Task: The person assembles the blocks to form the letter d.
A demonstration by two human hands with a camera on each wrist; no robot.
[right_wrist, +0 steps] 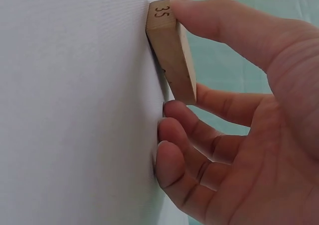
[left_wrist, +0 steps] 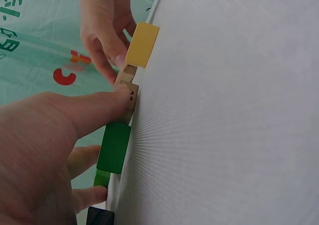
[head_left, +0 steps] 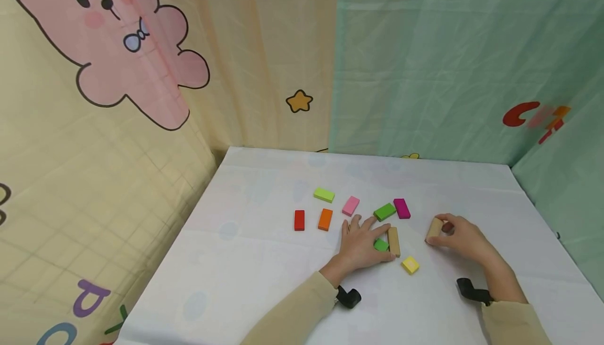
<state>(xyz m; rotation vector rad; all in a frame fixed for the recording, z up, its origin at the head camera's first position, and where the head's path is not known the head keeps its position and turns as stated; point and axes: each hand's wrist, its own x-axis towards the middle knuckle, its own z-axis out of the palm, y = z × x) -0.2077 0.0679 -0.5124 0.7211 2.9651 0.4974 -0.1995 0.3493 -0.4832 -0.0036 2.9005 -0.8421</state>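
My left hand [head_left: 360, 243] pinches a plain wooden block [head_left: 394, 242] lengthwise, thumb at its near end and index finger at the far end. A green block [head_left: 381, 245] lies under that hand, partly hidden by it. In the left wrist view the thumb touches the wooden block's marked end [left_wrist: 131, 94], beside the green block [left_wrist: 114, 148]. To the right, my right hand [head_left: 464, 237] holds another wooden block [head_left: 434, 230] between thumb and index finger. Its end, marked 35 [right_wrist: 160, 10], shows in the right wrist view, and the block is tilted against the white surface.
Around the hands lie a yellow block [head_left: 410, 265], a second green block [head_left: 384, 212], and magenta [head_left: 402, 208], pink [head_left: 351, 206], orange [head_left: 325, 219], red [head_left: 299, 220] and lime [head_left: 324, 194] blocks. A white-covered table [head_left: 226, 271] carries them; printed curtains [head_left: 424, 72] hang behind.
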